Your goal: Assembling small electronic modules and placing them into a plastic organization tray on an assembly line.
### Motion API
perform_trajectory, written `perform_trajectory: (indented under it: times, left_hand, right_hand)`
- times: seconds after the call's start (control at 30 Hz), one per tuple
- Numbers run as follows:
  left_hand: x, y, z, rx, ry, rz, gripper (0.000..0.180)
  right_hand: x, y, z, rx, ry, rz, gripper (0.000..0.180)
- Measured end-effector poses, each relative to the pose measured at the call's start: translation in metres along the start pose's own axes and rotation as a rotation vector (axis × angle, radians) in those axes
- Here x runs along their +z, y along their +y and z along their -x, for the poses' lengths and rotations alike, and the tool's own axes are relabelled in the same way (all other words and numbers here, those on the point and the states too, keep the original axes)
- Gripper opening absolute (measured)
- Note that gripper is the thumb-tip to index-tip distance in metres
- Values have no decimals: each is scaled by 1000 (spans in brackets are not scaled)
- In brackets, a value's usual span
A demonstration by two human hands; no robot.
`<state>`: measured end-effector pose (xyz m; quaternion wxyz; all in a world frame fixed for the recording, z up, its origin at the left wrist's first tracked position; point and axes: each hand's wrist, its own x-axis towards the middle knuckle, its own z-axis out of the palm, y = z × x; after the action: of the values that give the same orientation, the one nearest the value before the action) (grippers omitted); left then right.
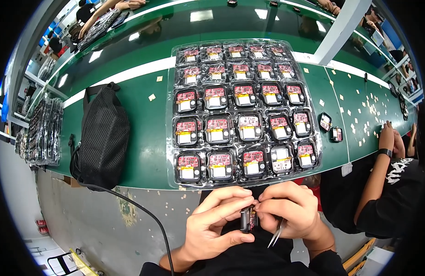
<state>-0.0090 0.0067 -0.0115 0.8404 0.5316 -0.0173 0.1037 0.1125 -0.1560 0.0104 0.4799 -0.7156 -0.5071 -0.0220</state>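
My left hand (205,232) is closed round the sides of a small black electronic device case (244,220), held upright on its edge above my lap. Some of the case's inner parts face my right hand (291,209), whose thumb and fingertips pinch at its upper edge. A pair of metal tweezers (275,234) is tucked in that same hand, tips pointing down. What the right fingertips pinch is too small to make out. Just beyond my hands, a clear plastic tray (171,152) holds rows of similar square black cases with red circuit boards and white-and-yellow parts.
Left of the tray lies a black mesh bag (104,138), a black cable (150,214) running from it. Stacked trays (44,131) stand at the far left. Two loose cases (325,121) sit right of the tray. A co-worker's hands (391,140) are near scattered paper bits; a grey post (339,34) rises behind.
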Motion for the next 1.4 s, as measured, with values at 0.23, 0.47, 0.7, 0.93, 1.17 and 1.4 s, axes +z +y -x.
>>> perform_trajectory:
  times: [0.23, 0.47, 0.7, 0.93, 1.17, 1.4]
  left_hand:
    - [1, -1, -1, -3, -17, -12, 61]
    - [2, -3, 0, -1, 6, -19, 62]
    - [2, -4, 0, -3, -5, 7, 61]
    - [2, -5, -1, -6, -5, 4, 60]
    - [1, -6, 1, -13, 6, -31, 60]
    - [1, -5, 1, -8, 21, -126, 60]
  right_hand:
    - [-2, 1, 1, 65, -6, -54, 20]
    - [-1, -3, 4, 71, 31, -93, 15]
    - [-1, 1, 9, 74, 6, -138, 13]
    - [-5, 4, 6, 59, -36, -189, 19]
    - [-4, 6, 6, 82, -50, -222, 18]
    - [-6, 4, 4, 180, -80, -291, 20]
